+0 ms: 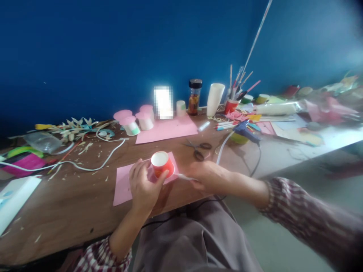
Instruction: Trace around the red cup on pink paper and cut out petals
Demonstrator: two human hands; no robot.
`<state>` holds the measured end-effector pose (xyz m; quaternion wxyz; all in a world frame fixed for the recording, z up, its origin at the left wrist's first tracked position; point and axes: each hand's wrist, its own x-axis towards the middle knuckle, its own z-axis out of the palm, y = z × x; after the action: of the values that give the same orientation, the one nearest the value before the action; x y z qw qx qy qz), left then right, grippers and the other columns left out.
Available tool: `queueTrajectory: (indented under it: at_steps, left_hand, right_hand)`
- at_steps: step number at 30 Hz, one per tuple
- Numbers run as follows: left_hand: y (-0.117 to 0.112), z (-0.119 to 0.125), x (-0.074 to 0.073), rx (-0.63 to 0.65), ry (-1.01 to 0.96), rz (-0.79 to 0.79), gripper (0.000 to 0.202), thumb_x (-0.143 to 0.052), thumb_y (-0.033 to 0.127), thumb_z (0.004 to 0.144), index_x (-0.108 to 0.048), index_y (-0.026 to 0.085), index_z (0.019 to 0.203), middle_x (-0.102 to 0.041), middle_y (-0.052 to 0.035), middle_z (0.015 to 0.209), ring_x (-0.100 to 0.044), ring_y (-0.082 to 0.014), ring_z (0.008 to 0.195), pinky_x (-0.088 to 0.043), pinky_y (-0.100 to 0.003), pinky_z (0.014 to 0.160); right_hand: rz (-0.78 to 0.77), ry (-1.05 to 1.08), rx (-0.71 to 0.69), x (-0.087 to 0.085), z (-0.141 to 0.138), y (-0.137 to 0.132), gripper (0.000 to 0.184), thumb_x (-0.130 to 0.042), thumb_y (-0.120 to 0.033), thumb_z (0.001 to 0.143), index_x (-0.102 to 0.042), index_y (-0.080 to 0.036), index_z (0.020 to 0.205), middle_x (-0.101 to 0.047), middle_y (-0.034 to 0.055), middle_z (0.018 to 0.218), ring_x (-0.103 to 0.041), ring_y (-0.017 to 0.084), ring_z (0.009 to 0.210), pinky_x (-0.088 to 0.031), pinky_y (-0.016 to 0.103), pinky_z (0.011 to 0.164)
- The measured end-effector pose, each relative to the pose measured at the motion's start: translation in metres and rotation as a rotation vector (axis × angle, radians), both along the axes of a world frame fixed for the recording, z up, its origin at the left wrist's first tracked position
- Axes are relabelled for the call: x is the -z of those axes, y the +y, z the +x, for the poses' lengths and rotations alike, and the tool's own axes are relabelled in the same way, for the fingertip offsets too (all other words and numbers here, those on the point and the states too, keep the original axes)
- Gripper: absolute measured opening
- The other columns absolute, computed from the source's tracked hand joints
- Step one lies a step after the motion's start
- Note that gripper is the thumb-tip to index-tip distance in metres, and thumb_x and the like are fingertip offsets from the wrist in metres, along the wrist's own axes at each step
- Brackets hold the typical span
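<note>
Stretching beneath the left hand [144, 189] and the right hand [210, 177], the wooden table [82, 206] carried everything within reach. Beyond the left hand lay a large pink sheet [170, 130], with white paper cups [146, 124] topped by pink discs near its left edge. A smaller pink sheet [123, 185] lay partly under the left hand. Past the right hand, farther out and to its right, was a blue glue gun [245, 131], while dark-handled scissors [205, 146] rested just beyond its knuckles. The red cup [167, 166] stood on the smaller sheet, mouth up, clamped by the left hand, whose thumb lay on the near side and fingers on the left. Smallest was the slim white pen [184, 177], pinched in the right hand's fingers (rather blurred), its tip pointing left toward the cup's base; whether it touched the paper, I could not tell.
</note>
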<state>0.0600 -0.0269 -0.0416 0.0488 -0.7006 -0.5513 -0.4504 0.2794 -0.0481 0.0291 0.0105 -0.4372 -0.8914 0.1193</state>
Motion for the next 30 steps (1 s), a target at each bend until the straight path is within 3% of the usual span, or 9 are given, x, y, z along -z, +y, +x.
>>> queueTrajectory:
  at_steps: [3, 10, 13, 16, 18, 20, 24, 27, 30]
  left_hand:
    - [0.000, 0.000, 0.000, 0.001, 0.001, -0.003, 0.051, -0.069, 0.048, 0.065, -0.057, 0.013, 0.101, -0.061, -0.0147, 0.102, -0.050, -0.0308, 0.110, -0.040, -0.047, 0.093]
    - [-0.001, 0.001, -0.002, 0.011, -0.002, -0.026, 0.050, -0.068, 0.047, 0.066, -0.056, 0.012, 0.101, -0.061, -0.0156, 0.102, -0.051, -0.0306, 0.109, -0.041, -0.047, 0.092]
    - [-0.001, 0.001, -0.002, -0.002, -0.006, -0.024, 0.051, -0.069, 0.047, 0.065, -0.056, 0.011, 0.100, -0.060, -0.0158, 0.103, -0.052, -0.0302, 0.108, -0.042, -0.046, 0.092]
    - [-0.001, 0.001, -0.002, -0.013, -0.010, -0.042, 0.050, -0.069, 0.046, 0.066, -0.057, 0.013, 0.101, -0.061, -0.0149, 0.104, -0.052, -0.0302, 0.108, -0.042, -0.046, 0.091]
    - [-0.002, 0.001, -0.002, -0.015, -0.006, -0.051, 0.050, -0.069, 0.045, 0.066, -0.056, 0.012, 0.102, -0.060, -0.0158, 0.106, -0.052, -0.0305, 0.108, -0.043, -0.047, 0.091]
    - [-0.002, 0.001, -0.002, -0.014, -0.005, -0.053, 0.051, -0.069, 0.044, 0.066, -0.055, 0.012, 0.104, -0.059, -0.0169, 0.108, -0.053, -0.0307, 0.108, -0.043, -0.046, 0.091]
    - [-0.001, -0.001, 0.000, -0.025, 0.009, -0.063, 0.053, -0.068, 0.045, 0.067, -0.054, 0.012, 0.107, -0.058, -0.0173, 0.109, -0.053, -0.0309, 0.107, -0.044, -0.047, 0.089]
    - [-0.001, -0.002, 0.000, -0.016, 0.047, -0.049, 0.056, -0.068, 0.046, 0.067, -0.053, 0.011, 0.108, -0.058, -0.0184, 0.108, -0.053, -0.0310, 0.106, -0.043, -0.046, 0.091]
    - [-0.002, -0.002, -0.002, -0.013, 0.065, -0.072, 0.054, -0.067, 0.045, 0.069, -0.053, 0.012, 0.109, -0.059, -0.0177, 0.108, -0.053, -0.0305, 0.105, -0.044, -0.045, 0.090]
  right_hand:
    - [-0.020, 0.052, -0.017, -0.001, 0.000, -0.002, 0.019, -0.052, -0.019, 0.079, -0.067, -0.016, 0.090, -0.065, 0.0079, 0.087, -0.060, 0.018, 0.077, -0.042, 0.025, 0.067]
    - [-0.037, 0.277, 0.059, -0.003, 0.012, -0.002, 0.034, -0.048, -0.014, 0.081, -0.062, -0.022, 0.111, -0.067, 0.0061, 0.099, -0.061, 0.019, 0.086, -0.044, 0.029, 0.075]
    - [-0.218, 0.468, 0.151, -0.006, 0.028, -0.004, 0.033, -0.042, -0.012, 0.084, -0.065, -0.018, 0.107, -0.069, 0.0042, 0.087, -0.061, 0.014, 0.073, -0.045, 0.025, 0.068]
    - [-0.519, 0.718, 0.310, -0.006, 0.041, -0.013, 0.029, -0.038, -0.023, 0.090, -0.062, -0.016, 0.104, -0.060, -0.0010, 0.062, -0.053, 0.009, 0.048, -0.042, 0.020, 0.049]
    - [-0.603, 0.945, 0.378, -0.007, 0.044, -0.019, 0.029, -0.037, -0.027, 0.091, -0.058, -0.014, 0.105, -0.061, 0.0020, 0.073, -0.057, 0.010, 0.056, -0.045, 0.022, 0.052]
    - [-0.654, 1.085, 0.335, -0.011, 0.042, -0.022, 0.030, -0.034, -0.026, 0.092, -0.054, -0.015, 0.112, -0.063, 0.0054, 0.084, -0.061, 0.013, 0.071, -0.048, 0.026, 0.063]
    - [-0.459, 1.139, 0.243, -0.020, 0.032, -0.004, 0.032, -0.057, -0.024, 0.081, -0.053, -0.016, 0.112, -0.066, 0.0066, 0.092, -0.062, 0.015, 0.083, -0.048, 0.027, 0.071]
    - [-0.291, 1.112, 0.344, -0.023, 0.025, 0.027, 0.021, -0.055, -0.030, 0.084, -0.056, -0.015, 0.099, -0.061, -0.0013, 0.070, -0.056, 0.009, 0.061, -0.044, 0.022, 0.057]
    - [-0.123, 0.946, 0.380, -0.026, 0.020, 0.063, 0.025, -0.056, -0.038, 0.082, -0.058, -0.015, 0.072, -0.045, -0.0065, 0.053, -0.040, 0.006, 0.048, -0.032, 0.019, 0.045]
